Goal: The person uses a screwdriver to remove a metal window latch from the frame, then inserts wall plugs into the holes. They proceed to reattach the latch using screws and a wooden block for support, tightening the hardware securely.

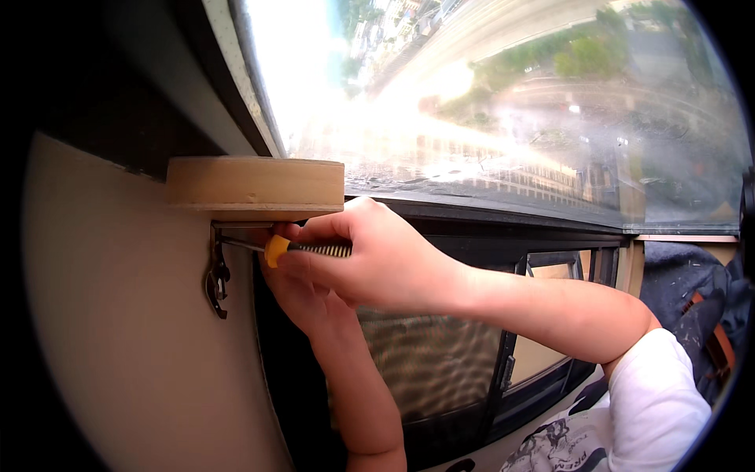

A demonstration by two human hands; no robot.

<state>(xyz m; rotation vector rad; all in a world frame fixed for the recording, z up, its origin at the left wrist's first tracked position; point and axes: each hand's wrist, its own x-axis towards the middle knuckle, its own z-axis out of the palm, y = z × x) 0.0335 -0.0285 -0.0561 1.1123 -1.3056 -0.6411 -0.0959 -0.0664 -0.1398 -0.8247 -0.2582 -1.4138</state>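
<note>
My right hand [366, 252] is closed round a screwdriver [277, 250] with a yellow and black handle. Its thin metal shaft points left, the tip touching or close to a dark metal bracket [216, 275] on the pale wall. Below and partly behind the right hand is my left hand [303, 291], bunched near the yellow collar of the handle. Most of its fingers are hidden, and what they grip cannot be made out. Just above both hands a light wooden block [255, 185] juts out over the top of the bracket.
A large glass window [511, 141] fills the upper right, bright with glare. Below its dark frame are black-framed panes [432, 362], one with a small hinged opening. The pale wall [141, 315] runs down the left. Dark cloth [676, 275] hangs at the far right.
</note>
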